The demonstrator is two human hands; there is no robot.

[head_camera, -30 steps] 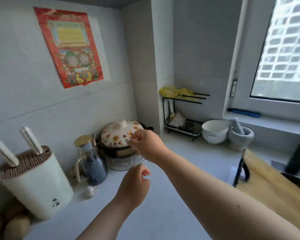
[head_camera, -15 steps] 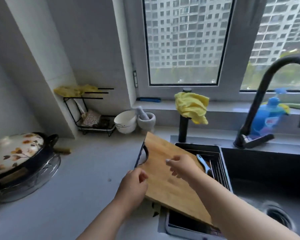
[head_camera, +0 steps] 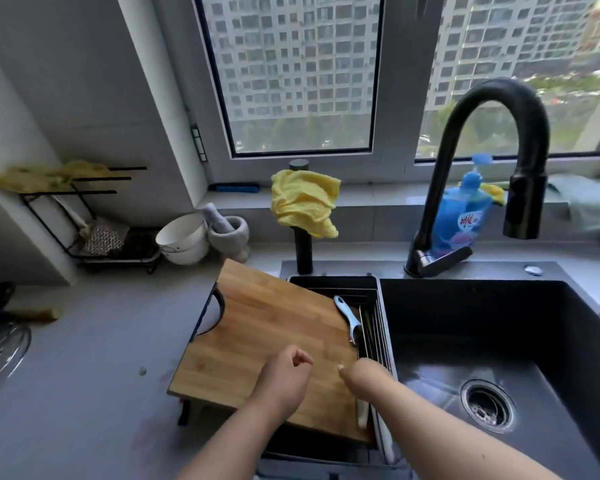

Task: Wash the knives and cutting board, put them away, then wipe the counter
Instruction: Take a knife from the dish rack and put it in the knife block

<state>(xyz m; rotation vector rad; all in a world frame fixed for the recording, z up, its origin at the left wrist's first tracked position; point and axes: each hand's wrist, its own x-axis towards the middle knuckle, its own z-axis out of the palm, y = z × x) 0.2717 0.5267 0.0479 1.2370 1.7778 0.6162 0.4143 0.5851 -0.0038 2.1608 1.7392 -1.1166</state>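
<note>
Board: the board [head_camera: 271,344] lies flat and skewed, its far-left part on the counter [head_camera: 84,375] and its near-right part over the dark sink compartment, directly under both sets of fingers.
Knives: none clearly in view; a pale handle-like strip [head_camera: 361,414] shows just right of the board's near edge (too blurred to name).
Risk: the board's overhang has little under it, so in my judgement a one-sided lift or push could tip it into the compartment, or knock the peeler [head_camera: 349,318] beyond the fingertips.
Left hand: the left hand [head_camera: 284,375] hovers over the board's near half, fingers loosely curled, holding nothing.
Right hand: the right hand [head_camera: 362,374] sits beside it at the board's right edge, fingers curled; whether they pinch anything I cannot tell.
Beyond: sink [head_camera: 499,341] right of the fingers, cloth [head_camera: 302,202] farther back.
</note>
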